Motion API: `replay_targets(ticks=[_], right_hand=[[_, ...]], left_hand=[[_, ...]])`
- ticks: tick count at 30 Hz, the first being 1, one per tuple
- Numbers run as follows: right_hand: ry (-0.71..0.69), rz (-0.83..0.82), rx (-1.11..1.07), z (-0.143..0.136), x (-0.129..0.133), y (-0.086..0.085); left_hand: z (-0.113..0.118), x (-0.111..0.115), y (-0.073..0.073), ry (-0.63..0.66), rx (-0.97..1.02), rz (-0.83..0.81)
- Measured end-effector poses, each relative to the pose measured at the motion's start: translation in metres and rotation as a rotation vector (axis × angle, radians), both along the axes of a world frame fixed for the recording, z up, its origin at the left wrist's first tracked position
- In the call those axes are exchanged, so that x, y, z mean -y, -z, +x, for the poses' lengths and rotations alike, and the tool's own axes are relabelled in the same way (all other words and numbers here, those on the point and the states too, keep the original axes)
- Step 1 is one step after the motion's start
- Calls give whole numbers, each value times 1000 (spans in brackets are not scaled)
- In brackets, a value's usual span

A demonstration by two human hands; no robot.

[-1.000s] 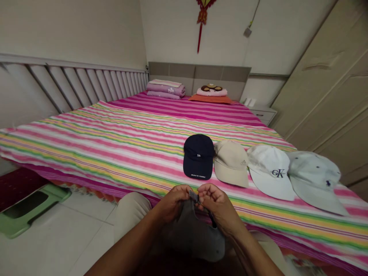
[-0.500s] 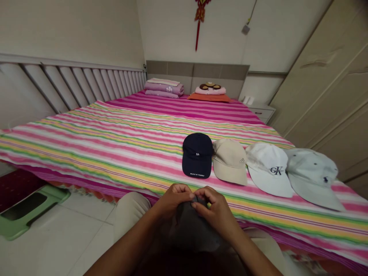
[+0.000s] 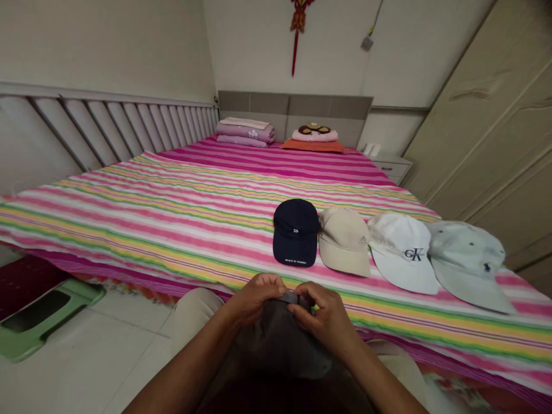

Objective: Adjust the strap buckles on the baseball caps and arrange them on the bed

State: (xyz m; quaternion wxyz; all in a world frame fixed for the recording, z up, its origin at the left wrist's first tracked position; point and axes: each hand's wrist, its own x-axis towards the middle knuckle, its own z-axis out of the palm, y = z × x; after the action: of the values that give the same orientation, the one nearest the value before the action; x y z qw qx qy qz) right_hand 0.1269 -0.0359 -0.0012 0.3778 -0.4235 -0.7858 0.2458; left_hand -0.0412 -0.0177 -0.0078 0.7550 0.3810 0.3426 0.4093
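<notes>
a dark grey cap (image 3: 297,348) is held low over the lap, just off the near edge of the bed, between the trousered knees (image 3: 194,316). its narrow back strap (image 3: 291,297) is pinched near one end by the closed thumb and fingers of the left hand (image 3: 259,299), while its other side is gripped between the thumb and bent fingers of the right hand (image 3: 325,316). with the strap held from both sides, it is presumably steadied and spread level, so that its fastening can be reached by the fingertips; how that fastening sits cannot be told, as it is partly covered by them. the crown is left to hang below, in shadow, probably so that the band is turned up toward view. on the striped sheet (image 3: 172,213), a navy cap (image 3: 295,233), a beige cap (image 3: 345,241), a white cap (image 3: 401,253) and a pale grey-green cap (image 3: 470,261) are laid side by side in a row, neighbours touching, crowns up and brims pointed to the near edge. by that placing, each front emblem is left readable, and the row seems to be set where it can be easily reached.
</notes>
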Motion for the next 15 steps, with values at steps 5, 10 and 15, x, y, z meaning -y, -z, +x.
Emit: replay_targets(ticks=[5, 10, 15], right_hand=[[-33, -100, 8, 3, 1, -8], [-122, -329, -182, 2, -6, -13], [-179, -646, -405, 7, -19, -15]], left_hand=[[0, -1, 3, 30, 44, 25], [2, -3, 5, 37, 29, 33], [5, -3, 2, 52, 83, 11]])
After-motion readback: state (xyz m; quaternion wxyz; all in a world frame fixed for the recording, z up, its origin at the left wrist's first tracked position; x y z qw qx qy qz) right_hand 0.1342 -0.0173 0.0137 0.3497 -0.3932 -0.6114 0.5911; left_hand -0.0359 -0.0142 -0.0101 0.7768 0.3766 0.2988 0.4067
